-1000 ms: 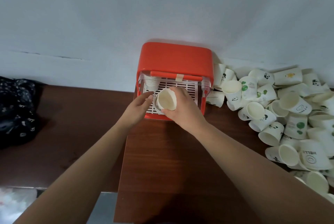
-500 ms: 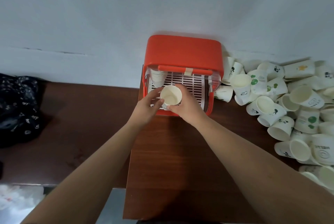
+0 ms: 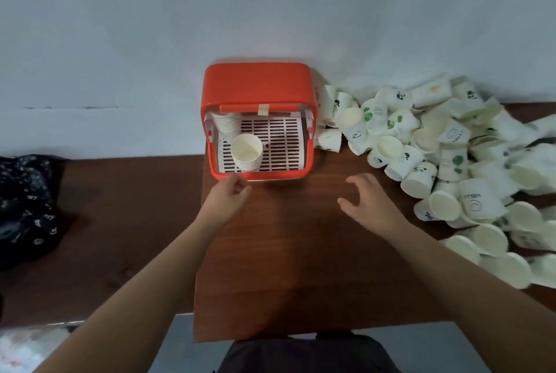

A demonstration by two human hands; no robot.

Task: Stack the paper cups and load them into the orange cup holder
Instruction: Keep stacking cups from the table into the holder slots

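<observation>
A pale wall (image 3: 270,5) backs the brown bench (image 3: 285,252). Loose paper cups (image 3: 451,162) lie heaped to the right of the right hand (image 3: 370,201), whose empty fingers are spread. The orange cup holder (image 3: 255,83) sits just beyond the left hand (image 3: 228,198), which is loosely curled and empty. A cup stack (image 3: 246,151) lies inside the holder.

A plain pale grey-white painted wall (image 3: 270,5) fills the upper half of the view, softly and evenly lit, with a thin dark horizontal crack (image 3: 75,108) at its left. Against it stands a reddish-brown wood-grain tabletop (image 3: 285,252), brightest in its middle. A darker brown wooden surface (image 3: 120,222) adjoins it on the left, and a black cloth with small white print (image 3: 24,201) lies at that surface's far left. Smooth grey floor (image 3: 436,348) shows below the front edges.
</observation>
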